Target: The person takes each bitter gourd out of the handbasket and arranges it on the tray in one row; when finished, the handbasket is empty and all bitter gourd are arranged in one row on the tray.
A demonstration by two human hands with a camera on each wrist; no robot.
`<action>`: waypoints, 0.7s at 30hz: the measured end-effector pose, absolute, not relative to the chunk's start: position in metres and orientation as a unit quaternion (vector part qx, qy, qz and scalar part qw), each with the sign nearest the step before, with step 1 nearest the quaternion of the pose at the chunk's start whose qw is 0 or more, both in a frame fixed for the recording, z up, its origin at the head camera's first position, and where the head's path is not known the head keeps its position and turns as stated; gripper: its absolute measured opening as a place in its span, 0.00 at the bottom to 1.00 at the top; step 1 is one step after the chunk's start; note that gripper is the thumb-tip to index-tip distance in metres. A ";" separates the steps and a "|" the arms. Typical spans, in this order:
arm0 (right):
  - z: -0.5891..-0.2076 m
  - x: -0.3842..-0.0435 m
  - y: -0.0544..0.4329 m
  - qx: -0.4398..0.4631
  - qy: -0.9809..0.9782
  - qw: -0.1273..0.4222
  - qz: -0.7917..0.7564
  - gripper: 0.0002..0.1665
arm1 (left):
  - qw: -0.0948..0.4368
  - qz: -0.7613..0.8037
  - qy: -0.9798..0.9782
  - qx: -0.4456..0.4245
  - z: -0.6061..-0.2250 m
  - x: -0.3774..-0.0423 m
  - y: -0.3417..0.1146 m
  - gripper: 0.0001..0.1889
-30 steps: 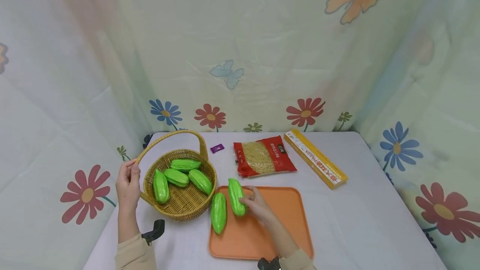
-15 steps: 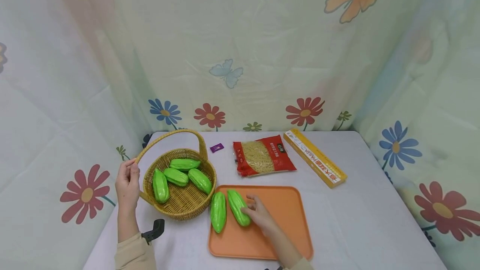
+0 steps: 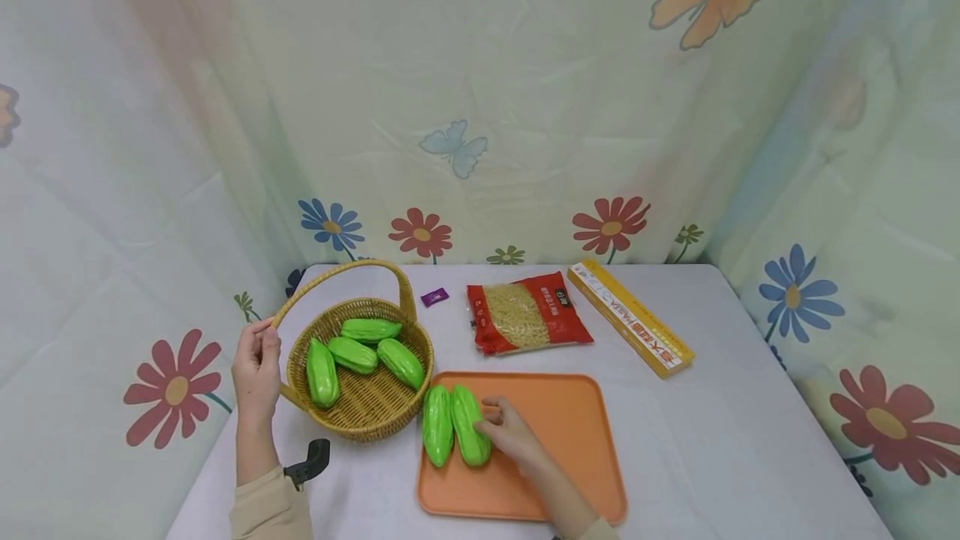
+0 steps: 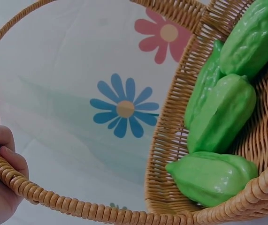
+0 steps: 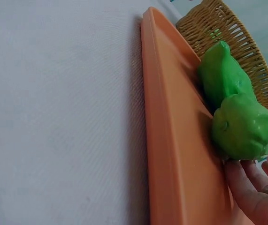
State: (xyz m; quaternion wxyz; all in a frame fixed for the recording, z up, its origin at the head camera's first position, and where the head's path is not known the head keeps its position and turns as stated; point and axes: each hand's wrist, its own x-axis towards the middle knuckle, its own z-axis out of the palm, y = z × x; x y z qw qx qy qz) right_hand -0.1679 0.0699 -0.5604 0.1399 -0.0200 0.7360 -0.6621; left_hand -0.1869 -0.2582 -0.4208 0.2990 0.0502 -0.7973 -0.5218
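Note:
My left hand (image 3: 257, 367) grips the handle (image 4: 58, 201) of a round wicker basket (image 3: 367, 419). Several shiny green ridged gourds, one of them nearest the handle side (image 3: 322, 375), lie inside it. On an orange tray (image 3: 558, 440) two more rest side by side, a left gourd (image 3: 438, 427) and a right gourd (image 3: 470, 427). My right hand (image 3: 513, 433) is at the right side of the right gourd. In the right wrist view, its extended fingers (image 5: 241, 180) touch that gourd's underside edge, with nothing enclosed in the hand.
Behind the tray lies a red bag of pasta (image 3: 525, 313). A long yellow pasta box (image 3: 630, 317) sits to its right, and a small purple packet (image 3: 434, 297) lies between bag and basket. Flowered curtains (image 3: 480, 65) surround the white table (image 3: 720, 440).
The right gourd has come down onto the tray and shifted left against the other one. My right hand has loosened from it and moved slightly nearer me. The left hand stays put.

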 end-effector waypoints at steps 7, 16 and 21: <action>-0.565 -0.168 0.072 -0.010 0.702 0.147 -0.696 0.27 | 0.304 -0.516 -0.800 0.050 -0.419 -0.186 -0.257 0.14; -0.568 -0.171 0.074 -0.016 0.679 0.155 -0.718 0.29 | 0.297 -0.522 -0.798 0.056 -0.421 -0.188 -0.258 0.14; -0.567 -0.172 0.077 0.003 0.685 0.151 -0.713 0.29 | 0.299 -0.526 -0.794 0.055 -0.423 -0.188 -0.260 0.14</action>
